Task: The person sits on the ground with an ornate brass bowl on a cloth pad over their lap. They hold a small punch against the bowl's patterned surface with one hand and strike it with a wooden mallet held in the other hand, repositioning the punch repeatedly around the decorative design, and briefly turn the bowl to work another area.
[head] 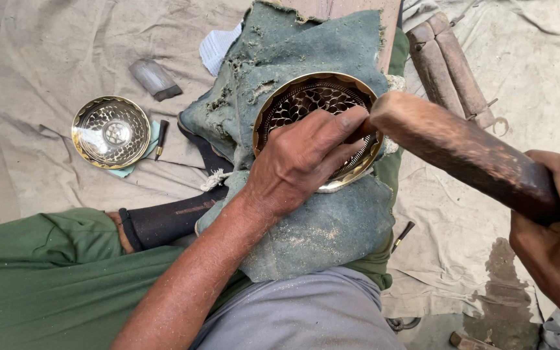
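Spare bowl (111, 131): rests at nine o'clock, apart.
Left hand (303, 159): your fingers pinch a small tool, hardly visible, against the bowl (312, 97), steadying it on the cloth (319, 227).
Right hand (555, 243): you grip the mallet (461, 152) closed, at three o'clock.

Small white paper sheet (218, 46) with faint printed lines, at about eleven o'clock of the view, lying on the beige ground cloth (66, 52), its right edge tucked under the frayed green cloth (293, 45), no other packages, signs or screens.
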